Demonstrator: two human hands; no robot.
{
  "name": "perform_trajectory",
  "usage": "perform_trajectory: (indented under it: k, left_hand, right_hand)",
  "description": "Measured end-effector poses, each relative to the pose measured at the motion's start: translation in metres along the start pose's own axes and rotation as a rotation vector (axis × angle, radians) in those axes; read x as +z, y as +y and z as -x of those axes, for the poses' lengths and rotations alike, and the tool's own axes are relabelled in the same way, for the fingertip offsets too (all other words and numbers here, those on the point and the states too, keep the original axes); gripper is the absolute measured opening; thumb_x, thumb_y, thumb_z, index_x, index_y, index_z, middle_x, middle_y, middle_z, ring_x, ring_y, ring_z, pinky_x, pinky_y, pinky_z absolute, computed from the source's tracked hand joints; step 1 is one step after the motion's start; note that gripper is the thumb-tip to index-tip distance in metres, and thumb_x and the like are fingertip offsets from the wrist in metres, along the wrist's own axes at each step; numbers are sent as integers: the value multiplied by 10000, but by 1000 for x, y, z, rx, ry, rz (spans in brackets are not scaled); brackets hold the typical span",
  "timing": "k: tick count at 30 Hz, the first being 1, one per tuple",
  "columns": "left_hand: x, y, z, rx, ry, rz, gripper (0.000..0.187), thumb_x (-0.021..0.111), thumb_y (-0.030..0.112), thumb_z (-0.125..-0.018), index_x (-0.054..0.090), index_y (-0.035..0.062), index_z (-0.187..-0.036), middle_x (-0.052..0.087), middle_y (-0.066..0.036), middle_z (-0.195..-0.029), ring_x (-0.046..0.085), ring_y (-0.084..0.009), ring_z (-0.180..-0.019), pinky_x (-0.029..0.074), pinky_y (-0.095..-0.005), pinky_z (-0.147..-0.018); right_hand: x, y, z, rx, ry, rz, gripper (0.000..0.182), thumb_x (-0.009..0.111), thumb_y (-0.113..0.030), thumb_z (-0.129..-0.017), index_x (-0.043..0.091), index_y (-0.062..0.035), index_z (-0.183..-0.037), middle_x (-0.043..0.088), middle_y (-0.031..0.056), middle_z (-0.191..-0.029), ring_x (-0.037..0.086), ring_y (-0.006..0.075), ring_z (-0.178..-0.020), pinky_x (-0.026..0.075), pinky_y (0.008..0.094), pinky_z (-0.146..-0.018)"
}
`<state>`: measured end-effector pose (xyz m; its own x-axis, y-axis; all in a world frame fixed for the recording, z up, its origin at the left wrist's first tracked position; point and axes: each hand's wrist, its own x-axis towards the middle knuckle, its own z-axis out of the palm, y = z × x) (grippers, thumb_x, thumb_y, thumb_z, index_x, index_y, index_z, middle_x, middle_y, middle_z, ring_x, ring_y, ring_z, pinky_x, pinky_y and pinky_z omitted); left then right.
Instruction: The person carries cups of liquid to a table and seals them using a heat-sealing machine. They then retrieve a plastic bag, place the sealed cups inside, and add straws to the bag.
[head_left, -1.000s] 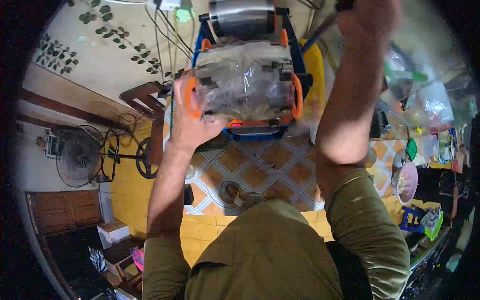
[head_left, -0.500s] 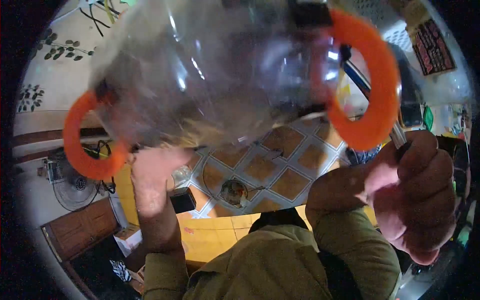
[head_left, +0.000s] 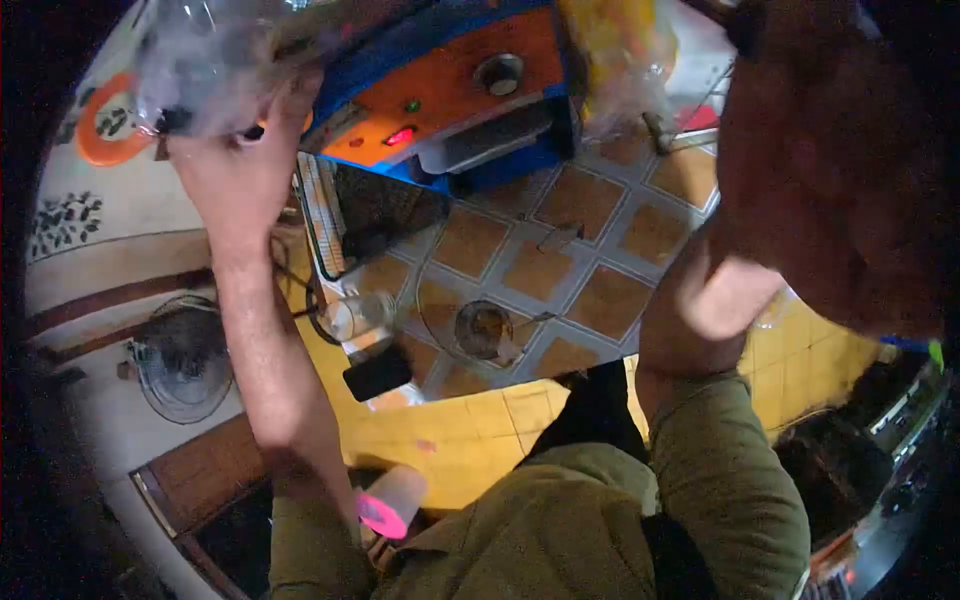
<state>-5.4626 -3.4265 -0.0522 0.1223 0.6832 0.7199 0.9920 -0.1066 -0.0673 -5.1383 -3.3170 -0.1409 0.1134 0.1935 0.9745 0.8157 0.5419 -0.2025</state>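
At the upper left, my left hand [head_left: 240, 160] is closed on a clear, shiny plastic piece [head_left: 200, 70] with an orange ring [head_left: 100, 120] at its side. Its fingertips are partly hidden by the plastic. My right hand [head_left: 830, 180] is raised close to the camera at the upper right, dark and blurred. Its fingers do not show clearly, and I cannot make out what it holds, if anything. Between the hands, on the far side of the table, stands an orange and blue box [head_left: 450, 90] with a knob [head_left: 498, 74] and a lit red switch [head_left: 400, 136].
The tile-patterned table [head_left: 530, 265] carries a small round dish [head_left: 485, 330], a glass jar [head_left: 360, 315] and a black rectangular object [head_left: 378, 374] near its left edge. A fan [head_left: 185, 360] is at the left. Below the table, a pink-rimmed cup-like thing [head_left: 385, 515] shows near my left arm.
The plastic piece with orange rings has moved from the centre to the upper left with my left hand, uncovering the orange and blue box. My right hand has risen closer to the camera.
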Motion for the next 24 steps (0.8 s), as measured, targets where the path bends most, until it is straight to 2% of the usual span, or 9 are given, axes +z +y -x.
perform_trajectory:
  k: [5,11,12,14,17,18,20,22,24]
  left_hand:
    - [4,21,-4,-152,-44,247,232,768,246,-779,738,45,-891,717,-72,-785,665,-162,-735,498,-296,-769]
    - [2,9,2,-214,-59,-11,209,738,210,-803,733,37,-921,715,-44,-795,655,-169,-785,508,-303,-750]
    - [-4,17,-2,-127,-106,-15,204,749,215,-790,734,45,-903,715,-49,-842,658,-176,-805,513,-315,-761]
    - [-7,33,-10,-113,-76,30,227,768,218,-766,720,59,-920,705,-59,-951,654,-199,-884,514,-347,-807]
    - [2,13,0,-165,-32,80,757,830,319,-674,464,73,-1290,494,-133,-1257,447,-330,-1157,340,-423,-1035]
    - [8,22,1,-332,10,589,778,838,305,-660,452,68,-1292,490,-130,-1254,444,-335,-1160,337,-422,-1034]
    - [2,25,-6,-449,91,1095,799,846,292,-645,440,63,-1295,486,-128,-1250,442,-340,-1164,334,-422,-1033]
    - [-12,21,-13,-136,46,273,803,852,294,-625,449,59,-1279,478,-132,-1245,441,-354,-1165,339,-439,-1016]
    - [-19,26,-16,-107,109,255,805,848,293,-622,448,57,-1280,478,-138,-1245,442,-356,-1165,338,-448,-1011]
  right_hand:
    - [-3,-6,23,220,-67,-643,246,505,-262,-921,539,-50,-802,549,73,-746,522,212,-694,443,382,-671]
    - [-5,-26,-43,377,-300,-1851,353,454,-425,-935,461,-143,-723,437,48,-696,394,237,-702,322,478,-814]
    - [-2,-20,-40,332,-289,-1947,341,525,-387,-886,508,-77,-745,503,100,-782,448,269,-755,368,468,-835]
    - [1,-21,-41,273,-304,-1941,338,533,-365,-881,496,-61,-736,496,108,-799,436,272,-797,351,484,-915]
    - [-2,-33,-41,274,-250,-1878,358,462,-377,-932,426,-120,-685,406,54,-713,355,235,-754,293,496,-961]
    - [-3,-33,-46,232,-290,-1858,364,458,-380,-936,422,-125,-678,397,47,-701,347,228,-737,297,490,-958]
    - [-6,-39,-54,214,-309,-1816,378,460,-389,-936,412,-143,-654,373,24,-656,326,205,-682,304,476,-945]
    - [-7,-42,-56,230,-301,-1826,374,484,-383,-924,417,-154,-636,360,4,-631,323,187,-660,303,474,-934]
    - [-6,-45,-58,236,-289,-1841,370,489,-380,-920,423,-160,-631,364,-1,-628,323,181,-656,300,472,-931]
